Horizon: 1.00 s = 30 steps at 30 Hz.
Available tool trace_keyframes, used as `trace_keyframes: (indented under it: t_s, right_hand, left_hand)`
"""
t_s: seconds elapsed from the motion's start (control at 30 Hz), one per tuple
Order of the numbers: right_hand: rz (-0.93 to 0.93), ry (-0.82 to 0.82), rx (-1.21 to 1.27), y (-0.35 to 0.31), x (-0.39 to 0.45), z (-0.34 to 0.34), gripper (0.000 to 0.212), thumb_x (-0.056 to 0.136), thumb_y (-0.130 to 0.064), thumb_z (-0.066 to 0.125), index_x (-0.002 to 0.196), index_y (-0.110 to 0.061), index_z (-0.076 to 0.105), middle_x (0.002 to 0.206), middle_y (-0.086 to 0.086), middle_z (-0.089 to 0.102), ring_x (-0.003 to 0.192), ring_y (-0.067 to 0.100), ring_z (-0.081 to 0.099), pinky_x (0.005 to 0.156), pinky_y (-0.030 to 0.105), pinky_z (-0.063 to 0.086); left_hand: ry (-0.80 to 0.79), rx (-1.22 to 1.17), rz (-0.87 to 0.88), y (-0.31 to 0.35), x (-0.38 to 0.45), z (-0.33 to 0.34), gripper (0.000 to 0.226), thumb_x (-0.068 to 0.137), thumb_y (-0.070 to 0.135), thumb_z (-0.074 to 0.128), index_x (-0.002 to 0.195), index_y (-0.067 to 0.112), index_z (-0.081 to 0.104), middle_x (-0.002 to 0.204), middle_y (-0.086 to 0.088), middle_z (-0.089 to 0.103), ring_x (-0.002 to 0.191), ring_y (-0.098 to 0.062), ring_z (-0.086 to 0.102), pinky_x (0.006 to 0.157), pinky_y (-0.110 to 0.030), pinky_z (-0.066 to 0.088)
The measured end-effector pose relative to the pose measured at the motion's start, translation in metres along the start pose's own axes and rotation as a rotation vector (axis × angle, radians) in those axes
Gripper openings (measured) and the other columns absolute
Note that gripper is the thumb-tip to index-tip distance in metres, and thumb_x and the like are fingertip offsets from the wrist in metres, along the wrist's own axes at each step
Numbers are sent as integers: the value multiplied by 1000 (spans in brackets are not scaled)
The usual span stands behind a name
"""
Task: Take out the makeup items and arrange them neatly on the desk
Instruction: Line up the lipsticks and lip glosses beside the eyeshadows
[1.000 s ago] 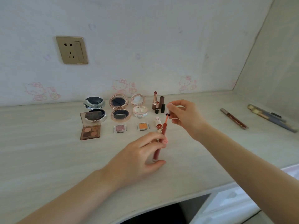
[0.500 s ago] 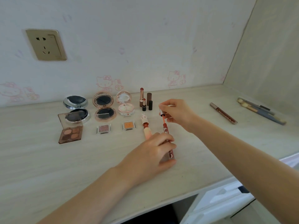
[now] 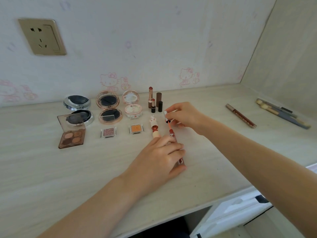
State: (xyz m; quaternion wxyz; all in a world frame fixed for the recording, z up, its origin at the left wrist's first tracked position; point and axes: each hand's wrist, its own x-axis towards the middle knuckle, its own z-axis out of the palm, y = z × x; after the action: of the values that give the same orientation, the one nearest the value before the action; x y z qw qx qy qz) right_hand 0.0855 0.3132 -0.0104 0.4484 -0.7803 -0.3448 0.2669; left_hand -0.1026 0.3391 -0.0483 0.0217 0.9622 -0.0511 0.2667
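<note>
1. Lowering toward the counter (image 3: 51,169), the lip gloss tube (image 3: 175,140) now lies almost flat beside the bear-capped lipstick (image 3: 154,127); a second ago it stood tilted upright.
2. Left hand (image 3: 161,160) fingers curl around the tube; right hand (image 3: 183,117) pinches the wand cap (image 3: 166,115), drawn out.
3. Placement looks close.
4. Tube's middle hides under the fingers; the far brushes (image 3: 283,114) blur.

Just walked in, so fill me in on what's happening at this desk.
A person is laying out makeup on the desk. The left hand holds a lip gloss tube flat on the desk, and the right hand pinches its cap, wand partly out. Compacts, eyeshadows and lipsticks sit in rows behind.
</note>
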Motion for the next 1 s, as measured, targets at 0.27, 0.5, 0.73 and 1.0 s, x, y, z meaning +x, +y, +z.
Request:
trace_keyframes:
  t_s: [0.27, 0.5, 0.73, 1.0]
  right_hand:
    - [-36, 11, -109, -4, 11, 6, 19, 83, -21, 68, 101, -14, 69, 89, 7, 71, 63, 12, 56, 53, 20, 42]
    - [-67, 23, -195, -10, 20, 12, 22, 82, -18, 68, 103, -10, 69, 88, 9, 69, 66, 15, 56, 57, 20, 41]
    - [-120, 56, -356, -10, 24, 15, 25, 81, -19, 70, 104, -10, 71, 95, 6, 67, 90, 18, 59, 83, 29, 49]
    - [-127, 48, -421, -10, 24, 16, 32, 82, -25, 71, 111, -12, 67, 103, 6, 66, 93, 17, 59, 77, 24, 45]
  left_hand:
    - [16, 90, -38, -4, 2, 4, 30, 87, 38, 60, 100, 15, 74, 108, 5, 70, 112, -19, 59, 110, -41, 35]
    - [-14, 23, -122, -13, 3, 3, 28, 85, 35, 69, 106, 16, 74, 111, 0, 68, 114, -23, 57, 104, -44, 42]
    - [-21, -29, -134, -12, 2, 6, 27, 88, 33, 65, 108, 17, 73, 112, -1, 68, 112, -21, 58, 101, -38, 44]
    - [-29, -44, -152, -11, 2, 6, 31, 89, 35, 62, 113, 15, 70, 117, 0, 66, 114, -20, 56, 102, -35, 42]
